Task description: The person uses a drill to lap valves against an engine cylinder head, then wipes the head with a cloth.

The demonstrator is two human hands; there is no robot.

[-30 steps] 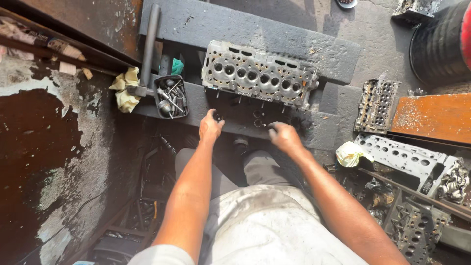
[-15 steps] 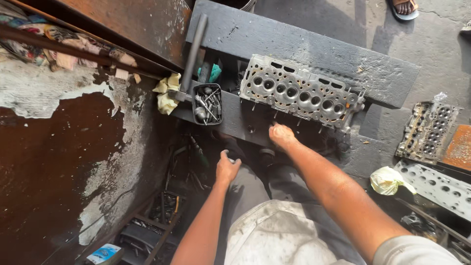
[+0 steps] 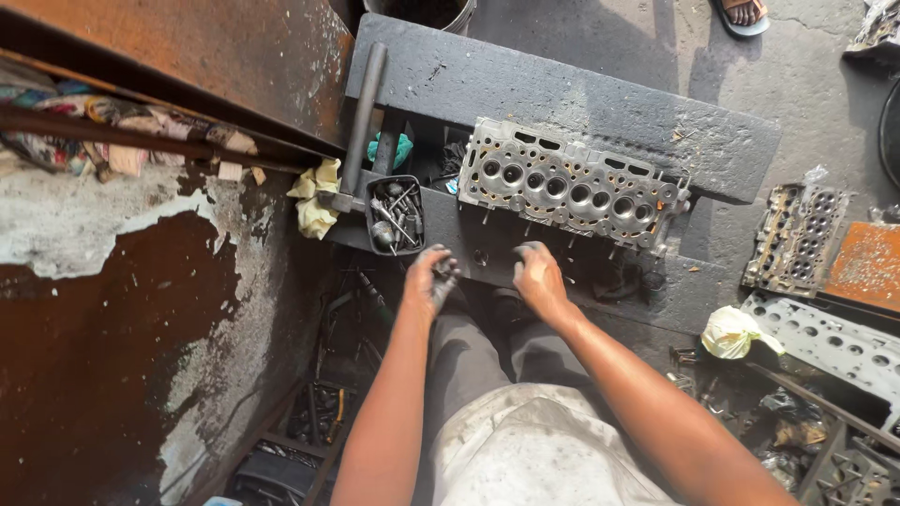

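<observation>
A grey aluminium cylinder head (image 3: 570, 184) with a row of round bores lies on the dark, greasy workbench (image 3: 562, 94). My left hand (image 3: 429, 277) hovers at the bench's near edge with its blackened fingers curled upward; whether they hold something small is unclear. Beside it, my right hand (image 3: 538, 275) rests knuckles-up on the bench edge just below the head, fingers curled under. A small black tray of bolts and valves (image 3: 395, 215) stands left of the head, closest to my left hand.
A long metal bar (image 3: 362, 117) and a yellow rag (image 3: 315, 195) lie left of the tray. More cylinder heads (image 3: 794, 234) and a perforated plate (image 3: 830, 339) sit on the right. A rusty wall (image 3: 112, 356) is on the left. Another person's sandalled foot (image 3: 743, 13) is at the top.
My left hand has risen from below the bench to its near edge, close beside my right hand. The right hand has stayed at the bench edge under the head.
</observation>
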